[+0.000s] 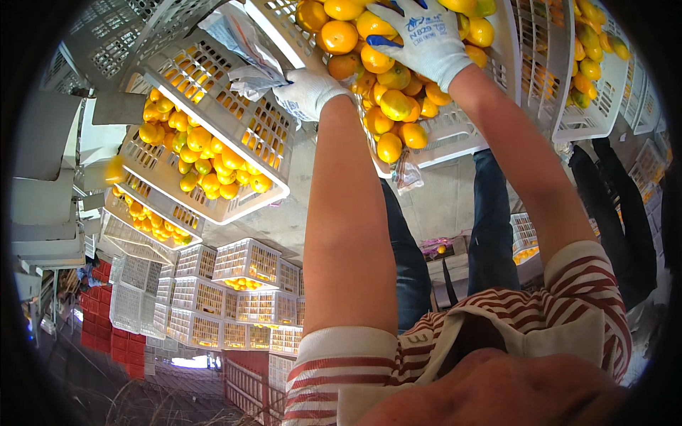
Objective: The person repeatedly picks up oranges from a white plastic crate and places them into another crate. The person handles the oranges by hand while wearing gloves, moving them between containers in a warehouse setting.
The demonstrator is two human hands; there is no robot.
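Yellow-orange citrus fruits (394,105) lie heaped in a white plastic crate (453,141) in front of me. My right hand (423,37), in a white knitted glove with blue fingertips, rests spread on top of the heap; part of its fingers is cut off by the top edge of the view. My left hand (309,95), gloved alike, is closed on a crumpled, printed plastic bag (248,48) at the crate's left side. A small piece of clear plastic film (408,173) hangs at the crate's near edge.
At the left stand another crate (229,210) of citrus and a smaller-looking one (160,239) below it. More citrus crates (586,125) are at the right, beside a person's dark-trousered legs (618,213). Stacked white crates (213,303) and red crates (112,330) stand farther off.
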